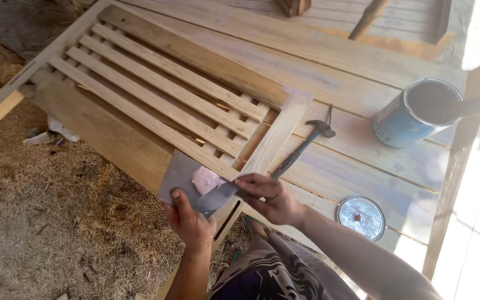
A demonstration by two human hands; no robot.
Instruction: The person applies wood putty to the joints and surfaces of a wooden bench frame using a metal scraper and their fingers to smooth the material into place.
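The left hand point(189, 218) is clamped on the near corner of a flat grey metal plate point(180, 176), thumb on top and fingers under, keeping it level so that the soft pink lump of filler paste point(206, 179) lying on it stays put and within reach of the other hand. The right hand point(269, 197) is closed around a thin dark blade point(233, 190) whose tip lies on the plate just beside the pink lump, a grip that suits scooping a little of it. Both hands hover over the near end of the pale slatted wooden frame point(168, 89), which lies flat across the rough plank workbench point(356, 161) so its joints face up

A dark claw hammer point(305, 145) lies on the planks just beyond the frame's end rail. Farther right stands an open blue round tin point(412, 114) with a flat stirring stick point(476, 104) leaning out of it, and its shiny round lid point(361, 216) lies near the right forearm

How much of the blade there is cannot be told, since the right hand covers its handle. The tin's contents are lost in shadow, and bright light washes out the right edge. The left fingers are hidden under the plate
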